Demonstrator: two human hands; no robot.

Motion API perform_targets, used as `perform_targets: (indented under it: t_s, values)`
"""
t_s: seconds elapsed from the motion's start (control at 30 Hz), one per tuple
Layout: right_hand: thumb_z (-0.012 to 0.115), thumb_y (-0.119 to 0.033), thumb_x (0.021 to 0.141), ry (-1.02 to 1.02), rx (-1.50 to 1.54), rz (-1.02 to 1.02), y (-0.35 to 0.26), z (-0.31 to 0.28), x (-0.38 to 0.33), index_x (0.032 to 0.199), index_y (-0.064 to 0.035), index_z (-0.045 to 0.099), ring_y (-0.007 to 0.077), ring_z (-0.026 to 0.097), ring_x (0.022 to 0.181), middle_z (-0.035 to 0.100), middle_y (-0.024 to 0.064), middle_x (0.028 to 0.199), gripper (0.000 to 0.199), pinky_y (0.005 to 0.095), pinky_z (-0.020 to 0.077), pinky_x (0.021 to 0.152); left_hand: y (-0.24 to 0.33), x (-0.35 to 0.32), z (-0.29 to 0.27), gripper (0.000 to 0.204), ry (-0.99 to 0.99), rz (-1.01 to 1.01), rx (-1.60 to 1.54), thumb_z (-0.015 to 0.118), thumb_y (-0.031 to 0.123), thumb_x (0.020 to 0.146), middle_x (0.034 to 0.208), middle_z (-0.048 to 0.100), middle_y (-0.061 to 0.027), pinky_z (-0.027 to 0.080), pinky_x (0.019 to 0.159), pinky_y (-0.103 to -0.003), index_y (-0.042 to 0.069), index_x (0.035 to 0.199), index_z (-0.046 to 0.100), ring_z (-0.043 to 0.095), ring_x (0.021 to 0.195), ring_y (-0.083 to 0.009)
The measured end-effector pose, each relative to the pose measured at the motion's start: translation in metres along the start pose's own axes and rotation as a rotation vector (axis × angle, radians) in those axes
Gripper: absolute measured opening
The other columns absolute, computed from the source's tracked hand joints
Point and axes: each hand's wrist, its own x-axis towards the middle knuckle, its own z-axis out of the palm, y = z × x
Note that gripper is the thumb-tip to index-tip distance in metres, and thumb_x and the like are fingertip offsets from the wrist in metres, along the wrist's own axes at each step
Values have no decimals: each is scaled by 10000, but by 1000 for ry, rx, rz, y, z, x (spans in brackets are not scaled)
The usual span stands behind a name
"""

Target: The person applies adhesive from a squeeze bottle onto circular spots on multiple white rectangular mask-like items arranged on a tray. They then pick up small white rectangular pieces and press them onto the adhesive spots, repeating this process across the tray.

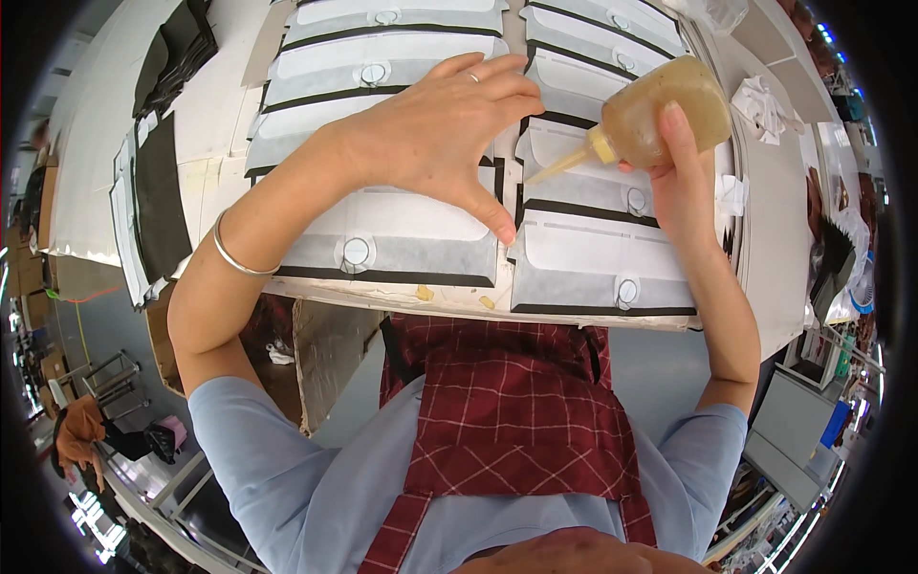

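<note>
My right hand is wrapped round a squeeze bottle of cloudy yellowish liquid. The bottle is tilted, and its long thin nozzle points down to the left, close to the left edge of a white-and-grey panel with black edging. Fingers spread and thumb apart, my left hand reaches over the left column of similar panels. Its thumb tip is by the right edge of the nearest left panel, its fingertips by the gap between the columns. Whether it touches a panel I cannot tell. The nearest right panel has a round, ringed spot.
Black sheets and another dark stack lie on the white table at the left. Crumpled white cloth or paper is at the right. An open cardboard box stands under the table's front edge.
</note>
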Motion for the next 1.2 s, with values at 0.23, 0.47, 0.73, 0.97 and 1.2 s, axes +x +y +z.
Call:
perform_targets:
  t_s: [0.23,0.47,0.73,0.97,1.2]
  values:
    - [600,-439,1011,-186,596,191,-18,-28,23,1341,-31,497,197,685,1056,643,112,1207,534,279,644,691,2,-1,-7,1153,-15,7,-35,839,681,601,1477,463,-194,215,1238,-492,-69,1401,485,268,1504,-370]
    - [655,-428,980,86,161,-76,-8,-18,72,1271,-14,566,184,692,1028,666,105,1156,514,287,645,728,-26,26,-34,1148,-37,-121,-37,873,628,606,1527,427,-215,259,1224,-472,-41,1441,457,252,1514,-378]
    - [652,-404,989,78,-25,-127,6,-9,89,1270,-9,565,157,700,989,664,102,1149,493,273,629,720,-46,46,-24,1150,-112,-124,-70,884,623,578,1504,435,-242,260,1224,-473,-47,1417,470,263,1503,-389]
    - [639,-404,996,30,-42,-84,6,-11,77,1294,-16,549,158,696,995,663,94,1155,497,262,614,688,-48,45,-20,1156,-82,-92,-29,884,626,568,1478,452,-240,256,1227,-472,-55,1407,472,291,1482,-392]
    - [617,-438,1001,-15,361,58,-5,-24,80,1296,-21,541,163,713,960,675,94,1129,517,274,637,657,-49,44,-18,1142,-86,-98,-34,894,601,573,1493,442,-227,270,1223,-469,-45,1415,472,299,1480,-386]
